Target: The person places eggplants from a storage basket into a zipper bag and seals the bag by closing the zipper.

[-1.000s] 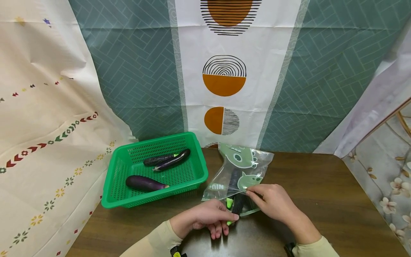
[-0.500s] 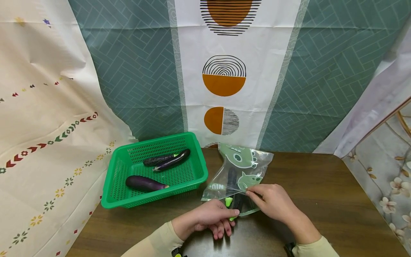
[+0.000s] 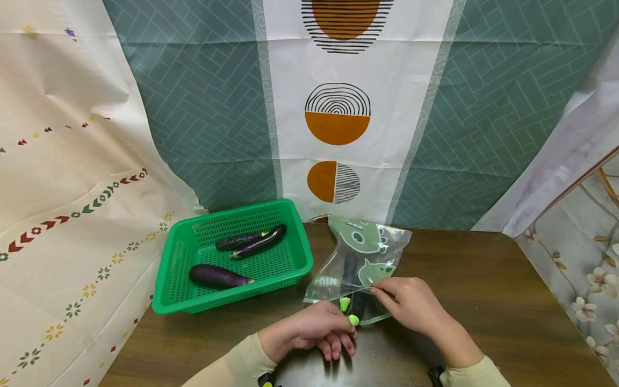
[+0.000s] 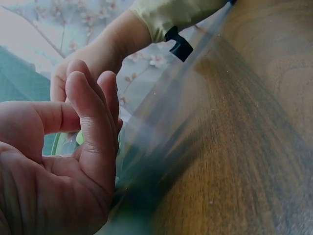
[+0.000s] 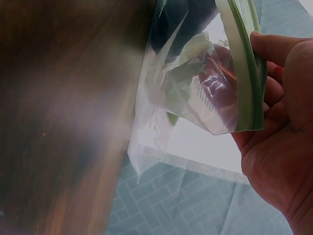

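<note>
A clear zip bag [image 3: 366, 240] with green animal prints lies on the table, its mouth toward me. My right hand [image 3: 411, 302] pinches the upper edge of that mouth, lifting it; the right wrist view shows the green zip strip [image 5: 247, 68] by the thumb. At the opening, my left hand [image 3: 323, 325] pinches the light green end of a dark cucumber [image 3: 358, 305], most of which is within the bag. Beside it, another dark vegetable with a pale green stem end [image 3: 345, 304] lies inside. Fingers of the left hand [image 4: 93, 132] mostly cover the green end in the left wrist view.
A green plastic basket [image 3: 162, 279] stands at the left. It holds a purple eggplant [image 3: 217, 276], a slim dark eggplant [image 3: 261, 242] and a bumpy dark cucumber [image 3: 237, 242]. Behind the wooden table [image 3: 483, 290] hangs a patterned cloth [image 3: 338, 177].
The cucumber has slid farther into the bag, and my left hand has followed slightly to the right, now at its green end. My right hand has stayed on the bag's edge.
</note>
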A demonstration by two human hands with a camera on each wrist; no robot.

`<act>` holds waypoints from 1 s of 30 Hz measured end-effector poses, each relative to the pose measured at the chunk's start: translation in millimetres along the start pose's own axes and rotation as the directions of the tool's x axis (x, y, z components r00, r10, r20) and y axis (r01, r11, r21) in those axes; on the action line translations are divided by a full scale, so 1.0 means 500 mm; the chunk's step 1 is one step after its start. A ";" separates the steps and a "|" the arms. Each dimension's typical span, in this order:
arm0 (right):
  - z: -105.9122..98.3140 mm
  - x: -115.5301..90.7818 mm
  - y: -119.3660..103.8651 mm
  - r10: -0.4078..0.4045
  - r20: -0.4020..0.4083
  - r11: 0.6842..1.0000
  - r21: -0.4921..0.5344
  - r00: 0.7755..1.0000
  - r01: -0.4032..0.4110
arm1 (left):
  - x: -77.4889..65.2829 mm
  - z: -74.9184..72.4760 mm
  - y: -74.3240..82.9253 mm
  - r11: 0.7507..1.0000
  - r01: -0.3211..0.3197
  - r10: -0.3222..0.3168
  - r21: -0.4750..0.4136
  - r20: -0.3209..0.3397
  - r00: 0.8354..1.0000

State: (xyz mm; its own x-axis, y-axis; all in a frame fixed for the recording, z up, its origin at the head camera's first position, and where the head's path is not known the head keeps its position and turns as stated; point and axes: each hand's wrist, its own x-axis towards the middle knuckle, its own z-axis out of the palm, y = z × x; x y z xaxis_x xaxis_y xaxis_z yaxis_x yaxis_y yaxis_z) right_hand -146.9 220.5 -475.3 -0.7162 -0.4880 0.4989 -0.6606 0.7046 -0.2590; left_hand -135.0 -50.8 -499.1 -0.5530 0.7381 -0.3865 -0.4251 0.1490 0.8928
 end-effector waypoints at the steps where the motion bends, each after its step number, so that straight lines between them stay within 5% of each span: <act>1: 0.000 0.000 0.000 0.000 0.000 1.000 -0.001 1.000 0.000 | 0.000 0.000 0.000 1.000 -0.001 0.001 -0.001 0.003 1.000; 8: 0.000 -0.001 -0.001 -0.006 -0.007 1.000 0.003 1.000 0.006 | 0.003 0.002 0.003 1.000 -0.006 0.006 0.001 0.004 1.000; 30: 0.003 -0.002 -0.001 -0.007 -0.013 1.000 0.008 1.000 0.007 | 0.027 0.021 -0.002 0.999 -0.041 0.038 -0.013 -0.144 0.989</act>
State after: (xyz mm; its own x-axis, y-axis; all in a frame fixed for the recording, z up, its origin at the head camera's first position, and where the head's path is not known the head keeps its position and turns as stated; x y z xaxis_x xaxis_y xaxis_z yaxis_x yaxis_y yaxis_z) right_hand -146.3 219.8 -476.7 -0.7082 -0.4862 0.5119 -0.6676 0.6969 -0.2618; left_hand -134.3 -34.2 -502.9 -0.6660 0.6411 -0.3814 -0.4120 0.1101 0.9045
